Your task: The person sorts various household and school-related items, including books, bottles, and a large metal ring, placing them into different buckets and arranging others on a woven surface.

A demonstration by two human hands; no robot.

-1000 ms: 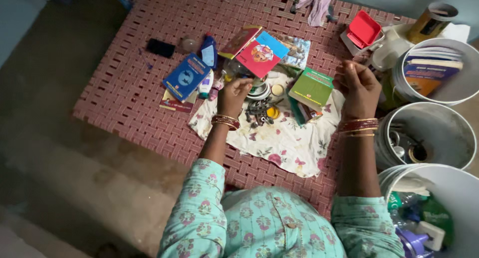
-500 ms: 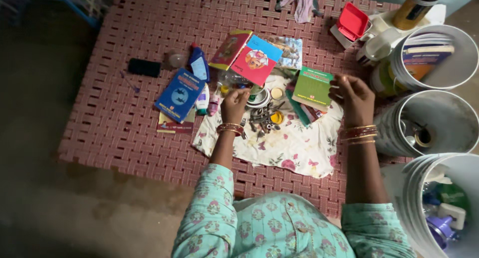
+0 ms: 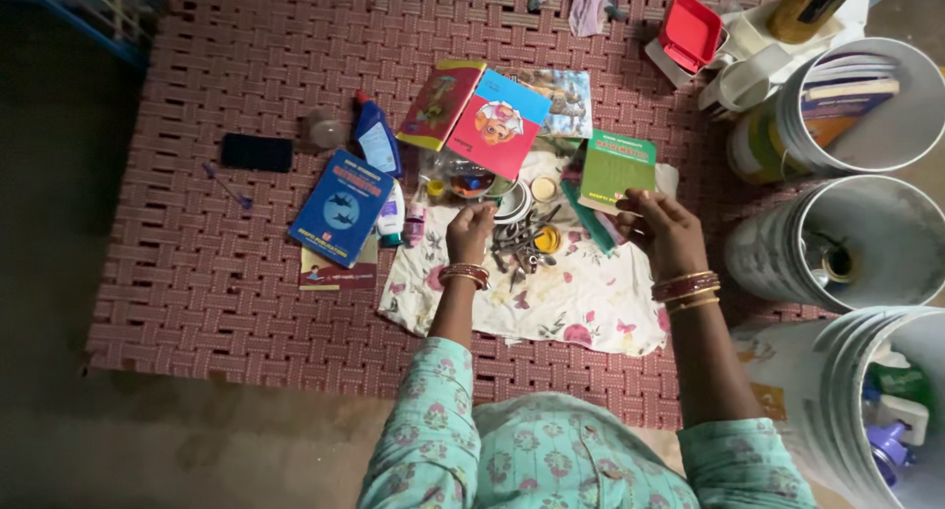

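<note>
Both hands work over the spread. Left hand [image 3: 471, 231] hovers over the heap of small dark metal pieces [image 3: 520, 241], fingers pinched together — whether they hold anything cannot be told. Right hand [image 3: 661, 228], fingers loosely curled, rests at the green booklet [image 3: 616, 167]; its grip cannot be told.

Woven maroon cot [image 3: 197, 292] — bears everything.
White buckets [image 3: 866, 238] — to the right.
Floral cloth [image 3: 571, 297] — under the heap.
Blue book [image 3: 340, 207] — left of the cloth.

Handling note: small pieces likely scatter; lifting them singly over the cloth seems wise.
</note>
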